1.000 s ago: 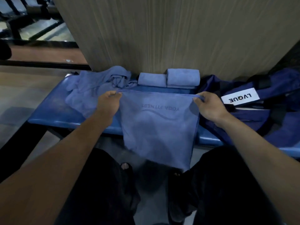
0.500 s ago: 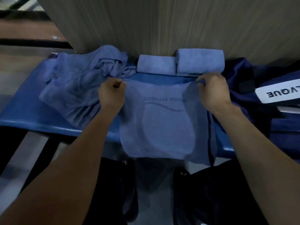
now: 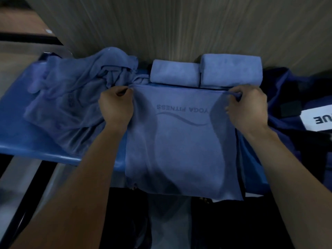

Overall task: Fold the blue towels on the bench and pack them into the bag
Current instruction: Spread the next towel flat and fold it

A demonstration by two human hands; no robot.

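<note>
1. Counted: two hands, one flat towel (image 3: 181, 146) being worked, two folded towels (image 3: 175, 73) at the back, one crumpled pile of towels (image 3: 71, 97) whose number I cannot tell, one bag (image 3: 291, 108) and one blue worktop (image 3: 27, 141).
2. The left hand (image 3: 115, 105) has its fingers (image 3: 124, 91) curled tight, pinching the flat towel's far left corner.
3. The right hand (image 3: 247, 105) has its fingers (image 3: 235, 95) curled the same way, pinching the far right corner, with a bit of the hem poking out past them.
4. The far edge of the flat towel runs straight between the two hands, just in front of the folded towels.
5. From that edge the flat towel lies across the worktop toward the person and hangs over the near rim, its lower part dangling in front of the person's dark-clothed legs.
6. It shows a printed wave line and the words "YOGA FITNESS", upside down from this view.
7. The two folded towels sit side by side, touching, against the pale ribbed wall (image 3: 179, 29); the right one stands a little taller.
8. The crumpled pile lies to the left of the left hand, spread over the worktop's left part and touching the flat towel's left side.
9. The dark blue bag sits at the right end of the worktop, beside the right hand, with a white label (image 3: 318, 119) cut off by the frame edge.
</note>
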